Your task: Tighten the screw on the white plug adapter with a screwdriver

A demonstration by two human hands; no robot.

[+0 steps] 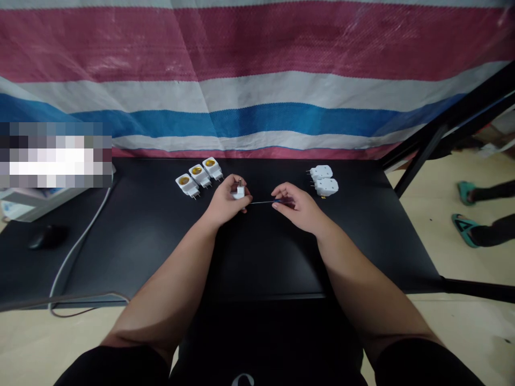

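Note:
My left hand [227, 202] is closed around a small white plug adapter [239, 191] above the black table [257, 257]. My right hand [295, 206] pinches a thin screwdriver [265, 202] with a blue handle; its metal tip points left and reaches the adapter. Three white adapters with yellow sockets [200, 177] lie in a row just left of my left hand. Two more white adapters [324, 180] lie stacked just beyond my right hand.
A striped tarp [257, 80] hangs behind the table. A black mouse [47, 236] and a grey cable [76, 252] lie at the left. A black frame bar [442, 128] slants at the right, where another person's sandalled feet [466, 214] stand on the floor.

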